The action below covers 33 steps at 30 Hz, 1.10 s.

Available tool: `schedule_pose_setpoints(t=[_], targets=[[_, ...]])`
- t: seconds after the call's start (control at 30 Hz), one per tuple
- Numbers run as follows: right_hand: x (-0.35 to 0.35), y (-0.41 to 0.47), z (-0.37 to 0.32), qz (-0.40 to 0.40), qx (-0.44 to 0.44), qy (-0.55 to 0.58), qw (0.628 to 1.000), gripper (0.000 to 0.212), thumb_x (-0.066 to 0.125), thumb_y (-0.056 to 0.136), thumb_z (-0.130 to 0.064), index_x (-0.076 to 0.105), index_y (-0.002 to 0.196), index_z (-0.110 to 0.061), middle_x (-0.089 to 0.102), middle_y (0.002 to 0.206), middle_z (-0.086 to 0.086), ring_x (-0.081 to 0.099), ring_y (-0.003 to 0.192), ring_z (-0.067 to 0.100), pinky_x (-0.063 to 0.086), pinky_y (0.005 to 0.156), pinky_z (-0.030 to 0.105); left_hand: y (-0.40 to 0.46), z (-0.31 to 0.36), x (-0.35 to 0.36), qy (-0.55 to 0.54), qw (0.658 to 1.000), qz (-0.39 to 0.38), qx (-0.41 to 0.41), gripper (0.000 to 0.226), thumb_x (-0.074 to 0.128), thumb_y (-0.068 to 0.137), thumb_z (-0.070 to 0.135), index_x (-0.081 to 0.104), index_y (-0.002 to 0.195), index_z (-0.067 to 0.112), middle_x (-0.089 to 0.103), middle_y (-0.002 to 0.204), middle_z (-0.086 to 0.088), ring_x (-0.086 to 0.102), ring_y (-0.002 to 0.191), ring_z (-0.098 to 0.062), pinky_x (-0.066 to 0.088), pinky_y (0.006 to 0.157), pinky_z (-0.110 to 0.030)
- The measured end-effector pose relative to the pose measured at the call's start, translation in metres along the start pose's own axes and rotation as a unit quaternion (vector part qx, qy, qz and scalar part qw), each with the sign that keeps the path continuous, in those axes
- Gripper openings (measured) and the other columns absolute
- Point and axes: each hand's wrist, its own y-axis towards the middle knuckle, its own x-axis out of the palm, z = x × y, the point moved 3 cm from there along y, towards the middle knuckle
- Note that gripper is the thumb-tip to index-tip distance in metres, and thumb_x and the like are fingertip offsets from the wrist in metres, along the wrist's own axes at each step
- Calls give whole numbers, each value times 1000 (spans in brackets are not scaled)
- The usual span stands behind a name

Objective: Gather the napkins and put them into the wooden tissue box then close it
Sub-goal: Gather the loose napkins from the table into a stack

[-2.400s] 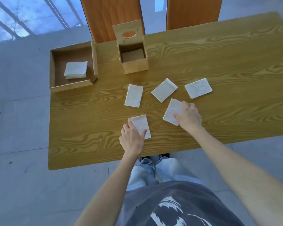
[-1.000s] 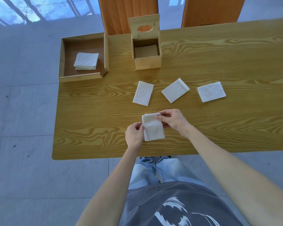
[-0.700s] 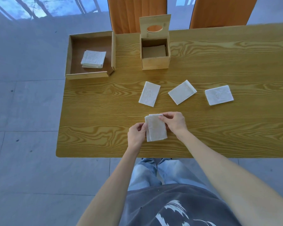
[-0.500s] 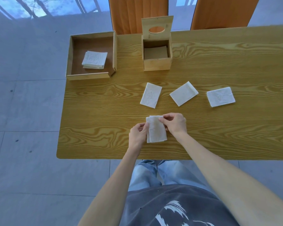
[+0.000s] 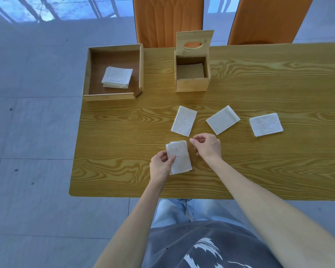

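My left hand (image 5: 161, 165) pinches a small stack of white napkins (image 5: 180, 158) by its left edge, just above the table's near part. My right hand (image 5: 207, 146) hovers beside the stack's top right corner, fingers loosely curled, holding nothing. Three single napkins lie flat further back: a left napkin (image 5: 183, 120), a middle napkin (image 5: 222, 119) and a right napkin (image 5: 266, 124). The wooden tissue box (image 5: 191, 82) stands at the back, its lid (image 5: 194, 42) with an oval hole upright and open.
A shallow wooden tray (image 5: 112, 96) at the table's back left corner holds a folded pile of napkins (image 5: 117, 77). Two orange chairs (image 5: 168, 18) stand behind the wooden table (image 5: 259, 161). The table's left edge and near edge are close to my hands.
My right hand has let go of the napkin stack and moved slightly right and back. My left hand keeps hold of the stack, which has shifted a little to the left.
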Motion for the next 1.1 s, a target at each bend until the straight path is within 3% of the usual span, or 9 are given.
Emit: schedule_pose_setpoints(t=[0.17, 0.27, 0.47, 0.7, 0.93, 1.03, 1.1], targets=[[7, 7, -30, 46, 36, -55, 997, 43, 69, 88, -44, 64, 121, -16, 72, 107, -1, 67, 102, 20, 52, 81, 34, 8, 3, -19, -29, 999, 24, 1, 22, 71, 90, 20, 69, 110, 11, 74, 97, 0, 71, 92, -16, 60, 82, -33], [14, 9, -44, 58, 75, -71, 993, 56, 68, 86, -50, 56, 130, -16, 67, 119, 3, 64, 108, 25, 48, 82, 37, 13, 3, -28, -38, 999, 25, -1, 9, 68, 93, 23, 70, 100, 17, 74, 91, 3, 71, 88, -14, 60, 85, -37], [24, 12, -58, 71, 125, -90, 986, 56, 70, 86, -46, 52, 127, -12, 58, 127, 9, 61, 111, 30, 47, 83, 39, 17, 7, -39, -58, 998, 24, -4, 8, 65, 95, 30, 67, 86, 30, 76, 96, -2, 73, 96, -22, 59, 89, -46], [28, 15, -63, 74, 137, -86, 984, 51, 75, 84, -40, 58, 124, -14, 56, 127, 8, 61, 111, 31, 48, 85, 42, 18, 6, -41, -78, 997, 14, -7, 5, 66, 94, 31, 68, 91, 28, 76, 98, -5, 73, 96, -22, 59, 89, -44], [24, 13, -51, 89, 99, -11, 991, 30, 68, 89, -24, 63, 117, -15, 69, 113, 5, 66, 102, 26, 52, 80, 34, 18, 5, -42, -103, 995, 6, -14, 14, 62, 97, 27, 69, 104, 17, 75, 98, -3, 70, 90, -17, 58, 81, -34], [20, 13, -45, 89, 70, 95, 989, 22, 68, 90, -16, 65, 111, -12, 71, 100, 3, 73, 84, 20, 60, 79, 35, 18, 5, -41, -112, 994, 2, -18, 23, 62, 98, 26, 68, 114, 11, 75, 102, -6, 70, 93, -18, 59, 85, -37], [14, 11, -42, 69, 70, 172, 980, 20, 67, 91, -9, 64, 111, -10, 71, 92, 2, 75, 71, 17, 63, 71, 36, 17, 5, -41, -119, 993, -2, -21, 17, 60, 98, 25, 68, 109, 14, 74, 102, -5, 70, 94, -19, 58, 88, -39]])
